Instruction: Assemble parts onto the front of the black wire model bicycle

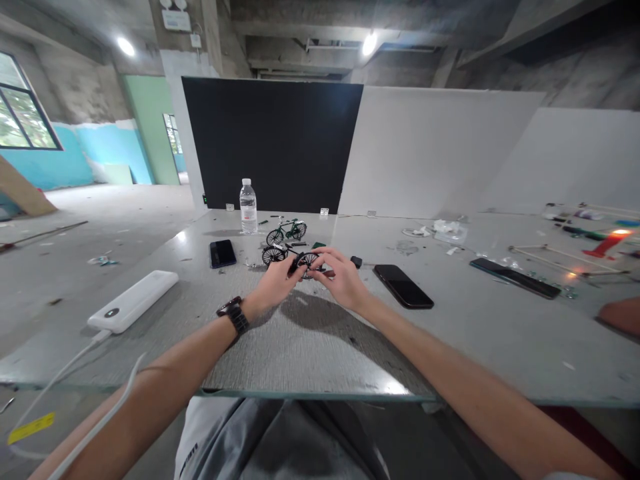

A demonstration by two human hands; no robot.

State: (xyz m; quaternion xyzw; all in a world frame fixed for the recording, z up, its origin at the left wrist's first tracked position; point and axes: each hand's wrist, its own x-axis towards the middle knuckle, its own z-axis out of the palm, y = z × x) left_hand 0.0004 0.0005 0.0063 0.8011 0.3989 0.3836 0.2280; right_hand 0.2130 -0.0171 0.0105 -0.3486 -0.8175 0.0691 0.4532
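Basically, both hands meet at table centre over a small black model bicycle (295, 256). Left hand (273, 283), watch (233, 313) on the wrist, pinches the bike's front wheel (309, 260) area from the left; right hand (340, 279) pinches it from the right, fingertips (320, 255) curled onto the wheel and frame. Both sets of fingers closed on the model, not clenched into fists. The bike's rear wheel (273, 255) sits low at the tabletop; can't tell if it touches.

A second model bicycle (286, 232), green, stands upright just behind. Water bottle (248, 207) further back left. Dark phone (223, 253) left of the bikes, another black phone (403, 286) just right of the right hand, a third dark slab (515, 277) well apart to the right. White power bank (133, 301) with cable near the left edge. Wooden stick frame (565, 260) and small parts far right; part of another person's arm (620, 315) at the right edge.

Risks, as judgement: the parts look tiny, so a slipping pinch could drop a piece onto the grey table (310, 347), where it would be hard to spot. Too much squeeze could bend a spoke or the frame. A sideways elbow move could knock the green bike over, and the bottle looks tippable too.
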